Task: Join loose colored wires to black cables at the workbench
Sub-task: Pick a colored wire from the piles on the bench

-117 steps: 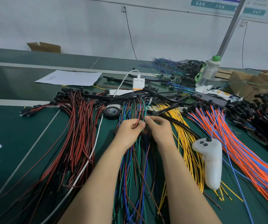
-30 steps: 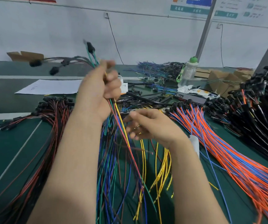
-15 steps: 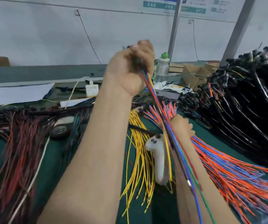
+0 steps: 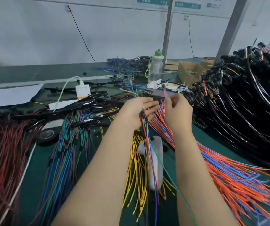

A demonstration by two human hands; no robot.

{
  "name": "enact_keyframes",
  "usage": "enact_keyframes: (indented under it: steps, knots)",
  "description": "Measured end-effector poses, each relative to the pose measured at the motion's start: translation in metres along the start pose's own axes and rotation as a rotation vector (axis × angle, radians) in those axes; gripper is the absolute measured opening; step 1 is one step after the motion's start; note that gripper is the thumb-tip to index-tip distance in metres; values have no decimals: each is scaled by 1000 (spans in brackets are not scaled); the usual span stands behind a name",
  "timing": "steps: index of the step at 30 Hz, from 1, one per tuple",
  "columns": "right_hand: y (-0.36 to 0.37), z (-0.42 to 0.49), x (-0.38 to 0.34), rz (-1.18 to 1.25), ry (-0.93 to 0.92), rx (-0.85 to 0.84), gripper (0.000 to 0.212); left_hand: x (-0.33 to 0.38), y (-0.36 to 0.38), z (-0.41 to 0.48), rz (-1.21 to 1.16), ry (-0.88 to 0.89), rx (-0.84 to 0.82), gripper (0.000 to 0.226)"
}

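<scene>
My left hand (image 4: 135, 114) holds a thin bundle of red, blue and green wires (image 4: 152, 162) that hangs down over the bench between my forearms. My right hand (image 4: 177, 112) pinches the ends of an orange and a blue wire (image 4: 165, 94), which stick up above its fingertips, just right of my left fingers. Below both hands lies a fan of orange and blue wires (image 4: 228, 175). A big heap of black cables (image 4: 248, 101) with connectors rises at the right.
Yellow wires (image 4: 135, 170) and a white controller (image 4: 156, 173) lie under my arms. Green-blue-brown wires (image 4: 66, 144), red-black wires (image 4: 5, 152) and a tape roll (image 4: 47, 135) lie to the left. A bottle (image 4: 155, 69), a phone (image 4: 155, 93) and a white charger (image 4: 82, 91) stand behind.
My left hand has come down from head height with the wire bundle to just above the bench. My right hand has risen from the orange-blue pile with two wire ends pinched.
</scene>
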State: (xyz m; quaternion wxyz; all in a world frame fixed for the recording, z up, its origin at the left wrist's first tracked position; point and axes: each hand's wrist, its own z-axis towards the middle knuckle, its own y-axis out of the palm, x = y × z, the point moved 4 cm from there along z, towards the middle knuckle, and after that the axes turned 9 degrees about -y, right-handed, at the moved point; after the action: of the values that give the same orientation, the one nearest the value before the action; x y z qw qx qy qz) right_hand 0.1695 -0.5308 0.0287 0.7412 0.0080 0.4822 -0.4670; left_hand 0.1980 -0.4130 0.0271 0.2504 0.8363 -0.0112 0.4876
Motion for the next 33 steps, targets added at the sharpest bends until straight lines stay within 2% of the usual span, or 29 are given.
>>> enact_keyframes:
  steps: [2,5,7,10,12,14,15,16,18,19,21,23,25,27,29,33]
  knots:
    - [0,1,-21,6,-91,-102,18,-4,-1,0,24,3,41,13]
    - [6,-7,-43,-73,-166,-336,12,1,-5,-5,-98,58,59,17]
    - [9,-15,-56,-84,-196,-426,12,8,-10,-11,-66,111,127,19]
    - [10,-23,-75,-73,-243,-450,20,28,-16,-27,-92,276,199,32]
    - [1,-26,-89,-11,-265,-343,30,50,-23,-44,-230,416,172,35]
    - [-2,-31,-108,172,-258,-308,48,76,-30,-69,-361,536,88,36]
    - [3,-37,-120,345,-221,-416,57,89,-33,-82,-391,588,54,36]
    - [14,-47,-133,545,-145,-596,59,100,-36,-96,-370,638,50,36]
    - [33,-74,-159,952,22,-963,48,113,-45,-120,-192,716,119,35]
    - [40,-86,-170,1070,58,-1088,41,116,-51,-129,-55,740,169,34]
    - [54,-101,-185,1197,100,-1174,37,118,-65,-146,266,741,265,34]
    - [66,-107,-195,1305,172,-1130,42,114,-78,-158,520,671,300,35]
    - [76,-105,-203,1415,234,-964,54,103,-88,-162,613,558,287,40]
    - [83,-98,-205,1558,310,-775,59,85,-97,-161,591,450,272,47]
    - [88,-92,-203,1700,367,-655,53,66,-107,-157,511,379,217,49]
    - [92,-77,-182,1673,360,-486,47,26,-131,-140,535,204,60,50]
